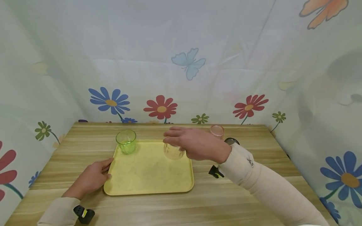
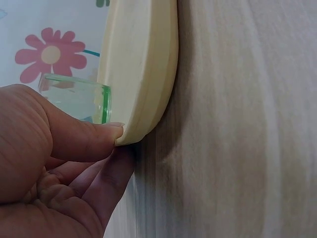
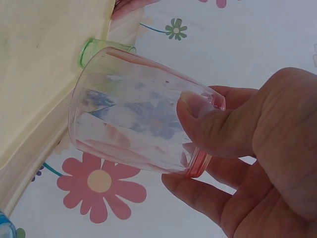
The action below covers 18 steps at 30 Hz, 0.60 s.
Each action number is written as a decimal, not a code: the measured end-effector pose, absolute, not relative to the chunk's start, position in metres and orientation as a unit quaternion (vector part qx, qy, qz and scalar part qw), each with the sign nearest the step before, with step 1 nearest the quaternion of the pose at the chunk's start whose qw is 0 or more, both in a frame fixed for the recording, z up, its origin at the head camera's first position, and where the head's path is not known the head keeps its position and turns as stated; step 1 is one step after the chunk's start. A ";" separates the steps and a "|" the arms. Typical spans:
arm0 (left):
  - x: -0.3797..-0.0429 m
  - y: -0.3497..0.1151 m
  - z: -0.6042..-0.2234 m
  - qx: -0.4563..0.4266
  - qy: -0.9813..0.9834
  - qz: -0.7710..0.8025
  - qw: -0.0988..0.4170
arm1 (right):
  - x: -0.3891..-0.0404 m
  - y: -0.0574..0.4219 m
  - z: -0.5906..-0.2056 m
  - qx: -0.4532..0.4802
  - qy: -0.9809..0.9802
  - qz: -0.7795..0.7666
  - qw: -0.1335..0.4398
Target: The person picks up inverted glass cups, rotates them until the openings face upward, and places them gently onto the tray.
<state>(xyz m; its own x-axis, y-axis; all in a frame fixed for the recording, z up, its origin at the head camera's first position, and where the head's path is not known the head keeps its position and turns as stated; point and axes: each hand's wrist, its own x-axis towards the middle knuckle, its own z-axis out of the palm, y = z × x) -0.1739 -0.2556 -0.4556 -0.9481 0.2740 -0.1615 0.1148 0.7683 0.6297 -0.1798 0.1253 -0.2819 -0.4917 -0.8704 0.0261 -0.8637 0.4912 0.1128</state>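
Note:
My left hand [image 1: 90, 178] pinches the left edge of a yellow tray [image 1: 147, 182], thumb on the rim and fingers underneath. My right hand [image 1: 195, 142] is over the tray's far right part, holding a clear, faintly pink cup [image 3: 133, 114] by its reddish base. The cup's wide mouth points down toward the tray, and the hand partly covers it in the head view. A green glass cup [image 1: 126, 142] stands at the tray's far left corner.
Beyond my right wrist, a pink cup [image 1: 216, 131] and a dark cup [image 1: 232, 141] stand on the wooden table [image 1: 226, 204], partly hidden by the arm. Something blue [image 3: 6, 227] shows at the right wrist view's corner. A flower-printed curtain [image 1: 135, 69] surrounds the table.

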 end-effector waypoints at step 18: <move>-0.174 -0.255 -0.457 0.104 0.935 0.321 0.109 | -0.183 0.103 -0.282 0.510 -0.859 -0.050 0.022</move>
